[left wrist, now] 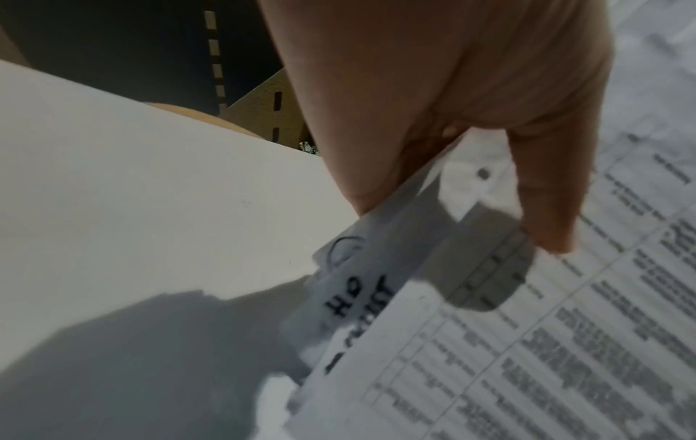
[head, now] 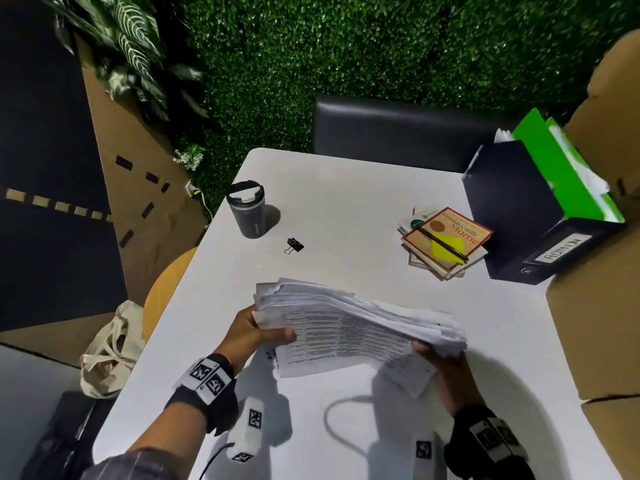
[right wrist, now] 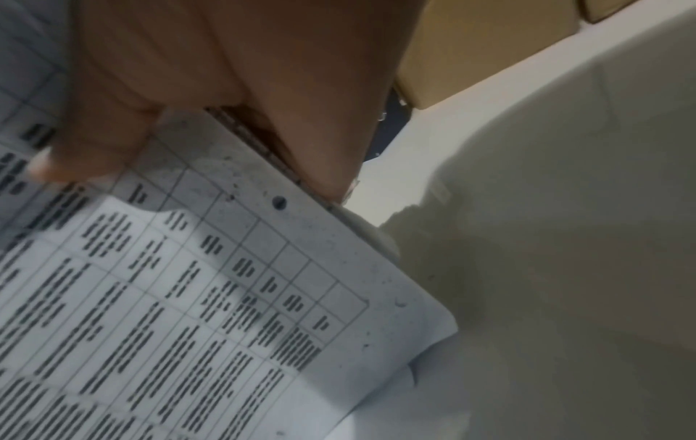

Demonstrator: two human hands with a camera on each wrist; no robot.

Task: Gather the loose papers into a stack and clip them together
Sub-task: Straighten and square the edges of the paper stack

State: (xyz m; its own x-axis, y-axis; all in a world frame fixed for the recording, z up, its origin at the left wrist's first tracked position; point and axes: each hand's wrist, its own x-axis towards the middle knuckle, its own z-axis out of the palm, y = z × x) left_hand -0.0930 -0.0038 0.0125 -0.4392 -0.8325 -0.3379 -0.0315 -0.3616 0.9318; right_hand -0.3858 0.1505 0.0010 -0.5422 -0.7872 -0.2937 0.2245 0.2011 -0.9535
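A thick, uneven stack of printed papers (head: 349, 323) is held above the white table (head: 346, 195), between both hands. My left hand (head: 256, 332) grips its left edge, thumb on the top sheet (left wrist: 546, 342) and fingers underneath. My right hand (head: 438, 358) grips the right edge the same way, its thumb (right wrist: 94, 143) pressing on the printed table sheet (right wrist: 226, 297). Some sheets sag out below the stack near the right hand. A small black binder clip (head: 294, 244) lies on the table beyond the papers, apart from both hands.
A dark travel mug (head: 248, 213) stands at the far left of the table. Books with a yellow note and a pen (head: 446, 239) lie at the right, next to a black binder (head: 533, 216) with green folders. A dark chair (head: 398, 129) stands behind the table.
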